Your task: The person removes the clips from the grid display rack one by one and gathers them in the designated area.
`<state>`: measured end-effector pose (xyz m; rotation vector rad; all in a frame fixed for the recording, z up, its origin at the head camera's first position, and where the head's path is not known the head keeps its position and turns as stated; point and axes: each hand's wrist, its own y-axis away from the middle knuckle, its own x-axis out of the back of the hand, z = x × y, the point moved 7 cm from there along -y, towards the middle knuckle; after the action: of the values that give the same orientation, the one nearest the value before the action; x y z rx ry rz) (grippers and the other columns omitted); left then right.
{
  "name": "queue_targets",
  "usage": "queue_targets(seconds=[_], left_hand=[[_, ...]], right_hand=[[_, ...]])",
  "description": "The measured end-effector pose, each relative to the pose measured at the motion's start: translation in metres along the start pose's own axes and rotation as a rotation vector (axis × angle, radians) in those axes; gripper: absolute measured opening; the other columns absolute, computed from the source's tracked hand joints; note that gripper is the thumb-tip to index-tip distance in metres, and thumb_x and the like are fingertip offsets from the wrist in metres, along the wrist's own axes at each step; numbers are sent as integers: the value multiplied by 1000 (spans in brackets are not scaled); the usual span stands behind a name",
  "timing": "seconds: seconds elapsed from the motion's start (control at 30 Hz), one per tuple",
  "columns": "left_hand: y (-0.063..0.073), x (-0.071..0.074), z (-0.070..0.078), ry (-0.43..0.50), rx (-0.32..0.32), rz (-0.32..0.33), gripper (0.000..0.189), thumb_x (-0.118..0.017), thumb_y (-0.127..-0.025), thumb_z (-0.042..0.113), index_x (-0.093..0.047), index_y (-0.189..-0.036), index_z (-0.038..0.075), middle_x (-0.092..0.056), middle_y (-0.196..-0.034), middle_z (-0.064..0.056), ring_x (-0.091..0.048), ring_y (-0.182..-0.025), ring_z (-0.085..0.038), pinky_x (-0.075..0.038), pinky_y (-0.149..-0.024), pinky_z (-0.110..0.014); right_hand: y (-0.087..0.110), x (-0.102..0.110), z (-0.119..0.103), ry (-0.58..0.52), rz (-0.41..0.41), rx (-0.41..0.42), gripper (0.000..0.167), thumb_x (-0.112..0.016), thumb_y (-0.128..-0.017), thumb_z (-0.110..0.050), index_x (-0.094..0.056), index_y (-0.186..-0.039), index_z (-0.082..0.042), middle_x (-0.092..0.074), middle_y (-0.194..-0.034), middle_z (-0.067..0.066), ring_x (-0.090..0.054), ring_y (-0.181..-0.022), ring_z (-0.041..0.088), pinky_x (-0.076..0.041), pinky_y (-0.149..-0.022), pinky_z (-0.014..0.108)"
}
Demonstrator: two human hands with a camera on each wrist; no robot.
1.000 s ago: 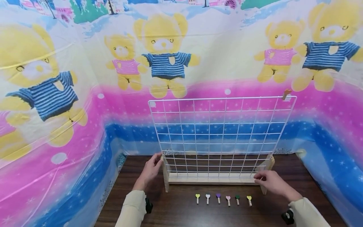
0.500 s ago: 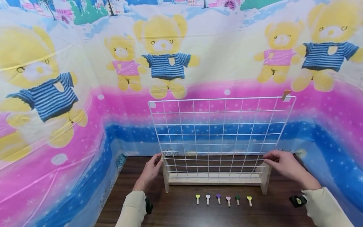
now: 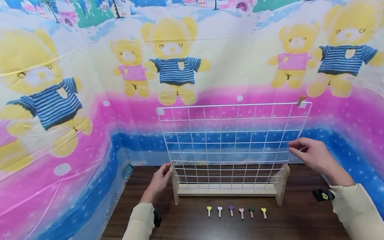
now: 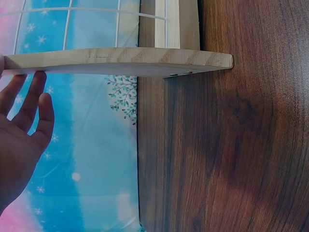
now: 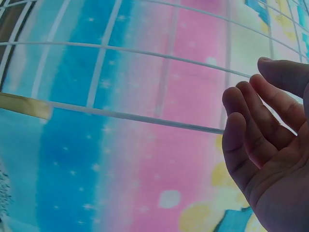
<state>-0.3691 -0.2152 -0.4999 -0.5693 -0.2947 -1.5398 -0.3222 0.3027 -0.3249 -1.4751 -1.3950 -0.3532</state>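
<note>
A white wire grid panel point(image 3: 220, 142) stands upright in a wooden stand point(image 3: 228, 192). My left hand point(image 3: 158, 180) holds the top of the stand's left side board; in the left wrist view, fingers point(image 4: 37, 94) lie on one side of the board point(image 4: 145, 60) and a bit of thumb shows on the other. Beside the grid's right edge is my right hand point(image 3: 318, 156), its fingers point(image 5: 236, 135) loosely bent with nothing visible between them. A brown clothespin point(image 3: 301, 100) is clipped on the top wire near the right corner.
On the dark wooden table point(image 3: 192, 221), a row of several small heart-topped clothespins lies before the stand, among them a purple one point(image 3: 231, 210) and a green one point(image 3: 251, 211). A bear-print cloth point(image 3: 240, 70) hangs behind and at both sides.
My right hand has risen from the lower right of the grid, past the stand's right side board, to higher along the right edge. The left hand has stayed on its side board.
</note>
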Motion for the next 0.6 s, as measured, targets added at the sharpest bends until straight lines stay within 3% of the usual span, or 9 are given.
queue_targets(seconds=[0.17, 0.4, 0.47, 0.6], left_hand=[[0, 0, 0, 8, -8, -4, 36, -48, -100, 15, -48, -137, 11, -57, -126, -14, -52, -116, -28, -44, -91, -48], [1, -1, 0, 19, 3, -12, 37, -48, -101, 17, -47, -137, 12, -55, -128, -14, -51, -118, -28, -43, -93, -48], [0, -1, -1, 14, 0, -9, 37, -48, -101, 17, -47, -137, 12, -55, -129, -14, -51, -118, -29, -43, -93, -49], [-1, -1, -3, 14, 8, -9, 36, -48, -101, 18, -48, -136, 14, -55, -129, -13, -51, -118, -28, -43, -93, -48]], right_hand=[[-9, 20, -8, 20, 68, -6, 21, -67, -90, -20, -68, -105, -5, -66, -92, 11, -60, -78, 24, -47, -59, 21], [-19, 44, -16, -32, 206, 6, 20, -69, -88, -18, -69, -104, -5, -66, -95, 13, -50, -72, -10, -41, -60, 7], [-23, 51, -18, -45, 248, 8, 21, -69, -88, -17, -69, -104, -4, -66, -94, 10, -48, -72, -13, -40, -61, 5], [-30, 66, -21, -79, 328, -11, 24, -70, -87, -20, -69, -105, -4, -61, -88, -14, -49, -72, -12, -39, -61, 4]])
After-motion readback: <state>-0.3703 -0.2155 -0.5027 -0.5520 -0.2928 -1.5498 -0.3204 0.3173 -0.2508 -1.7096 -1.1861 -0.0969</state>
